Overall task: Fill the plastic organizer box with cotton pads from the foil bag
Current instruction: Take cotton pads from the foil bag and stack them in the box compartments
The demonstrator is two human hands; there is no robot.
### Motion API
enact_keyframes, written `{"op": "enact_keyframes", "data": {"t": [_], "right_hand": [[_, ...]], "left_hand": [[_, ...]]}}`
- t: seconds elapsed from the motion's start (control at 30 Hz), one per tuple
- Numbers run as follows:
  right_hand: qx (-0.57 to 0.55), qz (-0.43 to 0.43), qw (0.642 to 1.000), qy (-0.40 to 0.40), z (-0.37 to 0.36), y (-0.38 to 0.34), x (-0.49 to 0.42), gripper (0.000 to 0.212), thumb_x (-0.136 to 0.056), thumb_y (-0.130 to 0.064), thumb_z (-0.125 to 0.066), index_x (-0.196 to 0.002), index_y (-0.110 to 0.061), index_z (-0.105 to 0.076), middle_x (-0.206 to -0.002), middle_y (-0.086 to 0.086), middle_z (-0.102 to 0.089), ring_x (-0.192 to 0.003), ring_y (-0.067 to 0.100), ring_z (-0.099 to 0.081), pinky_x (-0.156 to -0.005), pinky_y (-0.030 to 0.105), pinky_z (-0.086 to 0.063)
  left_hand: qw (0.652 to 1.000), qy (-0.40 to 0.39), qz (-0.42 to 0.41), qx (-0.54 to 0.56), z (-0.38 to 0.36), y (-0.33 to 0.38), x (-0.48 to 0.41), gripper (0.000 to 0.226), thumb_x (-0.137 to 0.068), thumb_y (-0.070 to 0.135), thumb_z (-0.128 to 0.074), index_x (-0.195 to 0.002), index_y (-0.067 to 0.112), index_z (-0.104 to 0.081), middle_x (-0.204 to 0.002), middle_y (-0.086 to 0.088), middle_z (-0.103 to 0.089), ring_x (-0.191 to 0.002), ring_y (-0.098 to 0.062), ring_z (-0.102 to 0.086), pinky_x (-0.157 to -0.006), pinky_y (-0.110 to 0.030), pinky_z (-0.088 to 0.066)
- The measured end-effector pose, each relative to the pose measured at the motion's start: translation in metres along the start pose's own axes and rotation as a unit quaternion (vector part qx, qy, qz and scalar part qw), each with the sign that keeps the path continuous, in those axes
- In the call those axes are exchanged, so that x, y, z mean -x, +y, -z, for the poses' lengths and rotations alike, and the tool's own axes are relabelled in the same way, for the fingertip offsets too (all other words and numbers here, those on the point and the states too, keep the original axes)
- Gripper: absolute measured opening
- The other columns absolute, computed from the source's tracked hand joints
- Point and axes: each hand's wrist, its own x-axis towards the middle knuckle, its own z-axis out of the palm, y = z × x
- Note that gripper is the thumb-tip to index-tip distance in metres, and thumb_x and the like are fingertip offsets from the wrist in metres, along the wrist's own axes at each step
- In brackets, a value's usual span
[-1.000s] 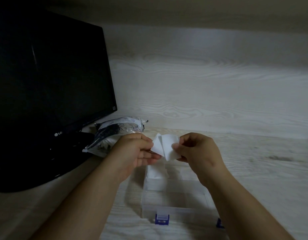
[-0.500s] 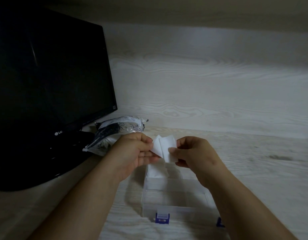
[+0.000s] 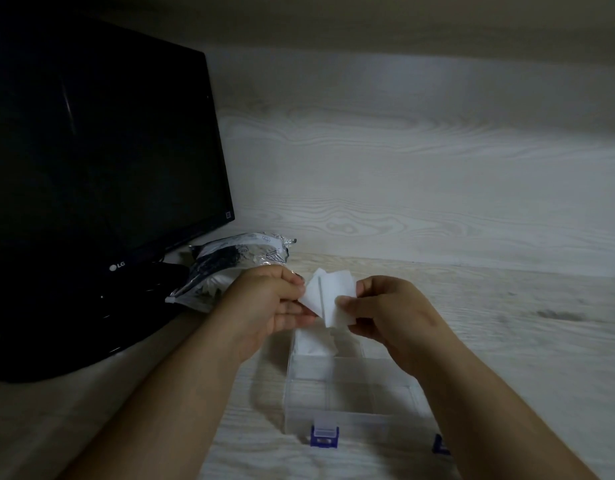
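Two white square cotton pads (image 3: 328, 296) are held between my hands above the clear plastic organizer box (image 3: 351, 415). My left hand (image 3: 271, 303) pinches the left pad's edge, and my right hand (image 3: 392, 310) pinches the right pad at its lower corner. The box stands open on the desk with two blue latches (image 3: 324, 436) on its near wall. Its far left compartment holds a stack of white pads (image 3: 311, 344). The silver foil bag (image 3: 226, 268) lies behind my left hand, against the monitor's base.
A black monitor (image 3: 98, 161) on a wide base fills the left side. A pale wood-grain wall stands behind the light wooden desk (image 3: 524, 341), which runs on to the right of the box.
My hands have drifted slightly, and the two pads overlap a bit more as the right hand has closed in toward the left. The box and bag have not moved.
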Motion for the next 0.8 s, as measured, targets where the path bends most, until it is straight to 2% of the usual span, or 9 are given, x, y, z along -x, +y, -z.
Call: {"op": "enact_keyframes", "data": {"t": [0.23, 0.5, 0.67, 0.8], "right_hand": [[-0.026, 0.036, 0.999, 0.021, -0.0014, -0.0035, 0.0027, 0.017, -0.078, 0.006, -0.072, -0.078, -0.004, -0.058, -0.082, 0.015, -0.064, -0.078, 0.027, -0.064, -0.078, 0.042, -0.059], [-0.047, 0.045, 0.997, 0.044, -0.0021, -0.0028, 0.0016, 0.015, -0.081, 0.004, -0.071, -0.079, -0.004, -0.058, -0.083, 0.015, -0.062, -0.078, 0.024, -0.063, -0.077, 0.039, -0.059], [-0.051, 0.029, 0.998, 0.037, -0.0017, -0.0017, 0.0007, 0.018, -0.081, 0.003, -0.072, -0.076, -0.007, -0.057, -0.084, 0.015, -0.064, -0.079, 0.025, -0.065, -0.07, 0.034, -0.059], [-0.043, 0.037, 0.998, 0.027, -0.0021, -0.0016, 0.0017, 0.02, -0.081, 0.001, -0.072, -0.076, -0.008, -0.055, -0.079, 0.013, -0.062, -0.076, 0.025, -0.064, -0.071, 0.034, -0.058]], "left_hand": [[0.997, -0.024, 0.035, 0.072, -0.0012, 0.0023, 0.0026, 0.014, -0.092, -0.005, -0.046, -0.083, 0.001, -0.054, -0.066, -0.015, -0.067, -0.056, -0.024, -0.068, -0.064, -0.037, -0.06], [0.996, -0.043, 0.042, 0.059, -0.001, 0.0005, 0.0034, 0.01, -0.093, -0.003, -0.046, -0.095, 0.0, -0.055, -0.076, -0.02, -0.069, -0.066, -0.03, -0.071, -0.068, -0.039, -0.059], [0.999, -0.033, -0.009, 0.027, -0.0023, -0.001, 0.002, 0.011, -0.09, -0.004, -0.055, -0.097, 0.001, -0.062, -0.077, -0.016, -0.07, -0.063, -0.025, -0.069, -0.062, -0.034, -0.06], [0.997, -0.015, -0.056, -0.045, -0.0022, -0.0049, 0.0017, 0.02, -0.087, -0.007, -0.061, -0.102, 0.006, -0.064, -0.075, -0.017, -0.068, -0.059, -0.016, -0.065, -0.051, -0.023, -0.052]]}}
